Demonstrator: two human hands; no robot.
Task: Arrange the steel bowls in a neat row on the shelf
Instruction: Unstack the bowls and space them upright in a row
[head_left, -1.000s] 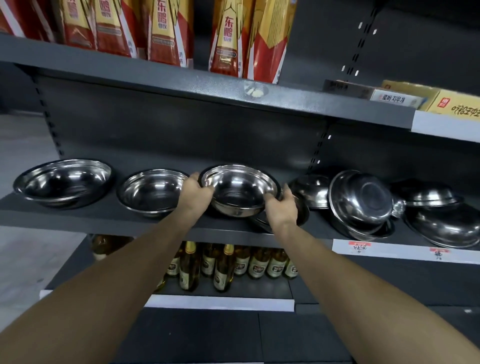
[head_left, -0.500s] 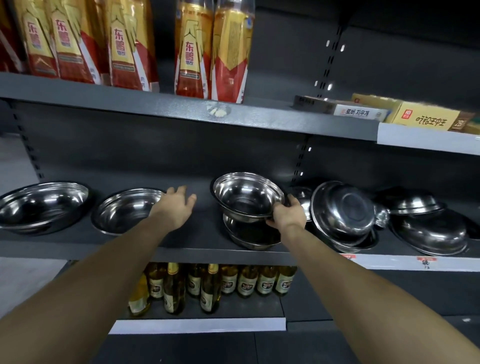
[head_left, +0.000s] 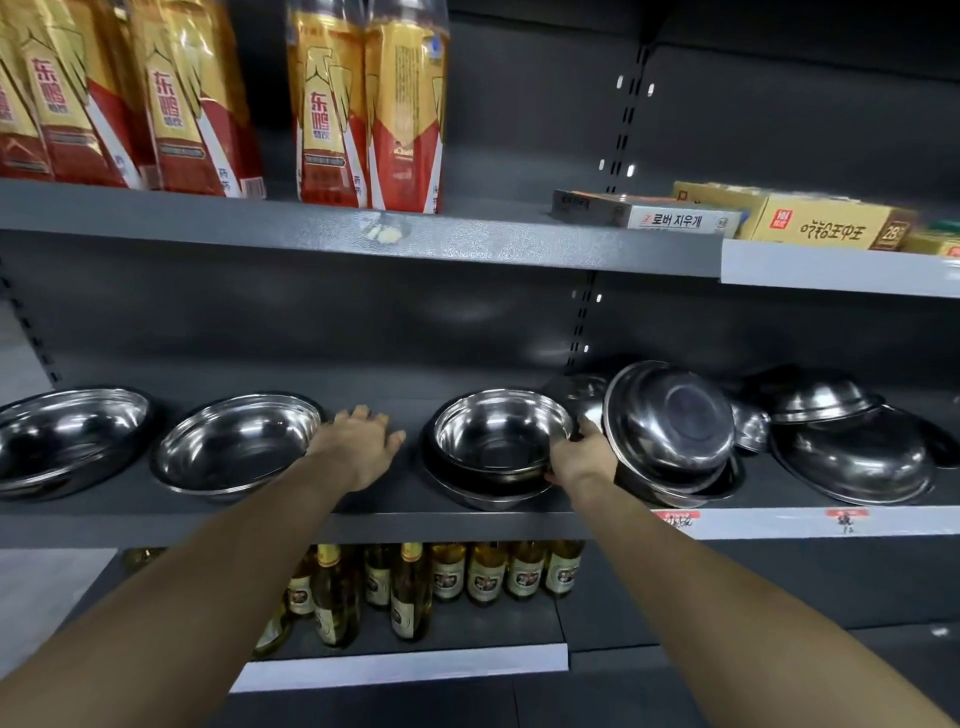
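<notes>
Two steel bowls stand upright at the left of the dark middle shelf: a far-left bowl and a second bowl. My left hand hovers open, fingers spread, between the second bowl and a middle bowl. My right hand grips that middle bowl by its right rim; it sits nested in another bowl. To the right lie a bowl tilted on its side and several overturned bowls in a heap.
Red-and-gold drink packs stand on the upper shelf, with flat boxes at its right. Glass bottles fill the shelf below. A bare gap of shelf lies under my left hand.
My left hand let go of the middle bowl and moved left, fingers spread. My right hand lowered the bowl into the one beneath it.
</notes>
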